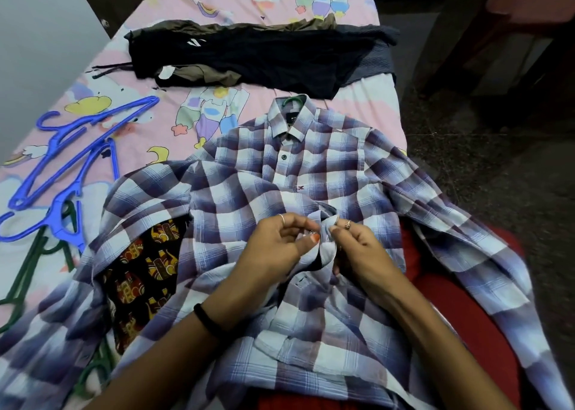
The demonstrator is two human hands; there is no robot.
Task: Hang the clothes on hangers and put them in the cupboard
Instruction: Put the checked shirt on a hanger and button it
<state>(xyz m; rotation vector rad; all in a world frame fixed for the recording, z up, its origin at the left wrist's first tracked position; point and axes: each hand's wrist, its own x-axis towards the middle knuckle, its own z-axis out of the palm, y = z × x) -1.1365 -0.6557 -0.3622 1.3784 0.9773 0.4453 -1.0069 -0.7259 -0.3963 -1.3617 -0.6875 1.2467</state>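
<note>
The checked shirt (pixel 311 173) lies flat on the bed (pixel 249 2), with a green hanger (pixel 293 100) in its collar. The left hand (pixel 273 247) and right hand (pixel 357 247) pinch its front edges together, maybe at a button.

Bed (pixel 351 5) is covered by a pink cartoon-print sheet. At the far end a pile of dark clothes (pixel 264 58) is laid across it, black over olive-brown pieces. Blue hangers (pixel 77 151) are scattered on the left side, overlapping each other; green hangers (pixel 21 279) are lying nearer the left edge, partly under the blue ones. A purple-white checked shirt (pixel 311 176) is spread over the near half, collar toward the dark pile, with a green hanger hook (pixel 292 100) seen at the collar. A black patterned cloth (pixel 146 272) is partly covered by the shirt.
</note>
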